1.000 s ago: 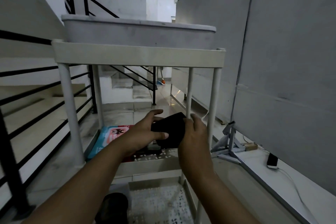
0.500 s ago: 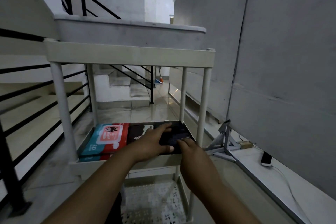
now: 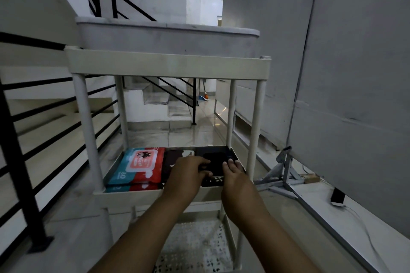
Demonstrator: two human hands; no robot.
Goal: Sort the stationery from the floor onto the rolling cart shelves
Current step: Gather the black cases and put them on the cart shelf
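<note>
A white rolling cart (image 3: 168,65) stands in front of me with three shelves. On its middle shelf (image 3: 137,195) lies a flat black item (image 3: 216,159) at the right end. My left hand (image 3: 187,173) grips the item's near left edge with curled fingers. My right hand (image 3: 235,175) touches its near right edge with its fingertips. Left of the item lie a black pack (image 3: 174,162) and a red and blue wipes pack (image 3: 139,165). The perforated bottom shelf (image 3: 195,248) shows below my arms.
A black stair railing (image 3: 20,139) runs along the left, with steps behind it. A grey panel wall (image 3: 355,73) rises on the right, held by a metal bracket (image 3: 284,175). A phone on a cable (image 3: 337,196) lies by its base. Glossy floor tiles stretch beyond the cart.
Both hands lowered the black item from mid-air onto the right end of the middle shelf, where it now lies flat. The view has dropped and come closer to the cart.
</note>
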